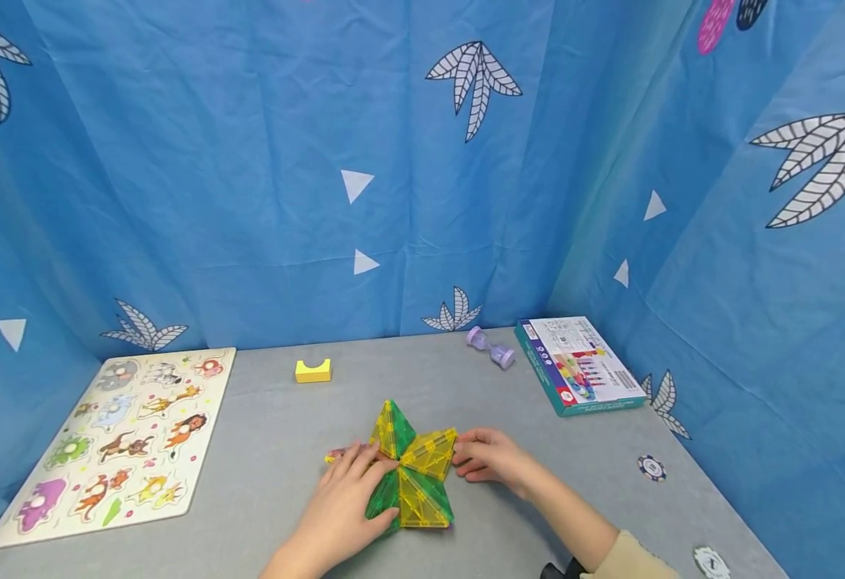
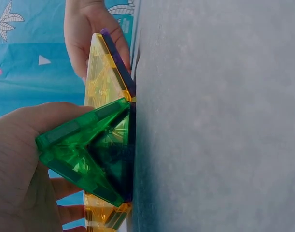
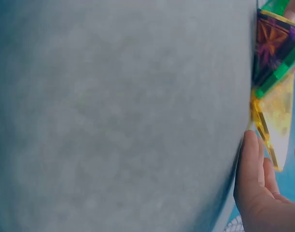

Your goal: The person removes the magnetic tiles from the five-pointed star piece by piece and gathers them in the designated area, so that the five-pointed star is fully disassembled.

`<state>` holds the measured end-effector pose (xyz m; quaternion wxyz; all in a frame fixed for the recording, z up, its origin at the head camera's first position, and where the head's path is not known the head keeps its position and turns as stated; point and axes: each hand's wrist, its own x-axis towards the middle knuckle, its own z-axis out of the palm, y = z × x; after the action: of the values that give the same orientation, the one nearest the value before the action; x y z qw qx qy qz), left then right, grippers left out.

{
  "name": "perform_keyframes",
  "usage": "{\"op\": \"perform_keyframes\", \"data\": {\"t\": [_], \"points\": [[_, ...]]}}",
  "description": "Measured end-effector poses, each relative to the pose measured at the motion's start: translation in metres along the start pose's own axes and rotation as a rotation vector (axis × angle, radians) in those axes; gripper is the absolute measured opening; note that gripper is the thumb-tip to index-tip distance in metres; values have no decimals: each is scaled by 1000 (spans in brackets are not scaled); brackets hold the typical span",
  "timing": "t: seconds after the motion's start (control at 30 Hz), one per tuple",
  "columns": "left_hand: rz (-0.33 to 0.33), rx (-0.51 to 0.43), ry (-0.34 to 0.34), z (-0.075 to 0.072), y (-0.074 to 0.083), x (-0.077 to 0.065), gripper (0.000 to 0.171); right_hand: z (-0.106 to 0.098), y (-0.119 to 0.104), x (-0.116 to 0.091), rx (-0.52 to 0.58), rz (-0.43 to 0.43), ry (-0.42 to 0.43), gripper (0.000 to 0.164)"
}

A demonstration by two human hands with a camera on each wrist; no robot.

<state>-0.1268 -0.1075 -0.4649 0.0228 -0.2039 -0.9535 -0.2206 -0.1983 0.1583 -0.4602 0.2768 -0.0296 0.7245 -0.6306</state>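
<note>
A star of translucent magnetic tiles (image 1: pixel 425 497), in yellow and green, stands with raised, folded points on the grey table. My left hand (image 1: pixel 350 494) holds its left side, fingers over the top and thumb beside the green point. In the left wrist view that green point (image 2: pixel 79 162) lies between thumb and fingers. My right hand (image 1: pixel 490 462) is at the tip of the right yellow point, fingers slightly bent. From the right wrist, the fingers (image 3: pixel 251 159) lie low beside the yellow tip, thumb apart. Purple and orange tile (image 3: pixel 273 41) shows underneath.
To the left lies an animal puzzle board (image 1: pixel 201 450). Farther back are a yellow notched block (image 1: pixel 313 371) and a purple sand timer (image 1: pixel 490 347). A flat game box (image 1: pixel 584 366) lies back right. Two poker chips, one dark (image 1: pixel 651 468) and one pale (image 1: pixel 711 563), lie toward the right edge.
</note>
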Motion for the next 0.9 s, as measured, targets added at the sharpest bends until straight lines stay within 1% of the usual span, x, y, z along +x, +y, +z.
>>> {"op": "perform_keyframes", "data": {"t": [0.07, 0.17, 0.33, 0.47, 0.6, 0.9], "points": [[1, -1, 0, 0, 1, 0, 51, 1, 2, 1, 19, 12, -30, 38], [4, -2, 5, 0, 1, 0, 50, 4, 5, 4, 49, 13, -50, 34], [9, 2, 24, 0, 1, 0, 49, 7, 8, 8, 83, -4, -54, 26], [10, 6, 24, 1, 1, 1, 49, 7, 10, 10, 113, -8, -63, 21], [15, 6, 28, 0, 1, 1, 49, 6, 11, 11, 143, -6, -82, 20], [17, 1, 33, 1, 1, 0, 49, 5, 13, 13, 146, -18, -111, 20]]}}
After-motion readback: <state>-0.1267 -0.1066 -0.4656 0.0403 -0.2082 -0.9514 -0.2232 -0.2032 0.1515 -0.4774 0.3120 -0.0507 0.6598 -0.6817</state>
